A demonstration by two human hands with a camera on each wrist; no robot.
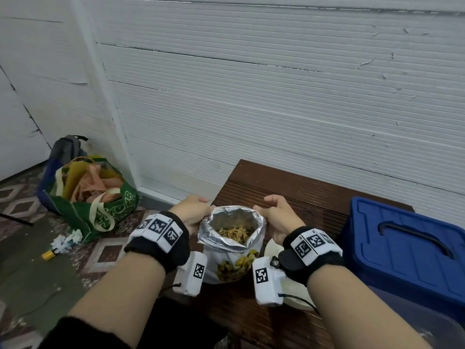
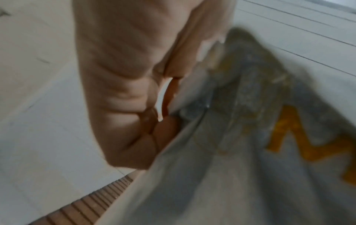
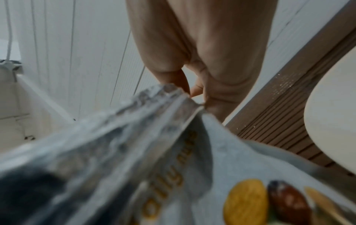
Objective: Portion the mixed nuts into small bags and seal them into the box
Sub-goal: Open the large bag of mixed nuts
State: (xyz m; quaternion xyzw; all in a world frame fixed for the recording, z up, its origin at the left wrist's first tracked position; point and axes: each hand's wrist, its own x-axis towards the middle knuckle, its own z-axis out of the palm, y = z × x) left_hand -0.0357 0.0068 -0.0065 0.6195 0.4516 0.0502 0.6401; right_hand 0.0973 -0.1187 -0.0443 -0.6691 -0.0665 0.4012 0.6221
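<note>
A white foil-lined bag of mixed nuts [image 1: 232, 250] stands upright on the brown slatted table [image 1: 289, 195], its mouth pulled wide so the nuts [image 1: 235, 233] show inside. My left hand [image 1: 195, 211] pinches the left rim of the bag [image 2: 221, 152]; its curled fingers [image 2: 134, 106] press against the rim. My right hand [image 1: 273, 216] pinches the right rim, where the fingertips [image 3: 192, 89] meet the torn foil edge of the bag [image 3: 154, 137]. A blue lidded plastic box [image 1: 402, 245] sits to the right on the table.
A white plate [image 1: 274, 250] lies behind my right wrist, also seen as the plate [image 3: 331, 121] beside the bag. On the floor at left stand a green tote bag [image 1: 98, 197] stuffed with bags and a grey backpack [image 1: 66, 147]. A white ribbed wall [image 1: 276, 96] backs the table.
</note>
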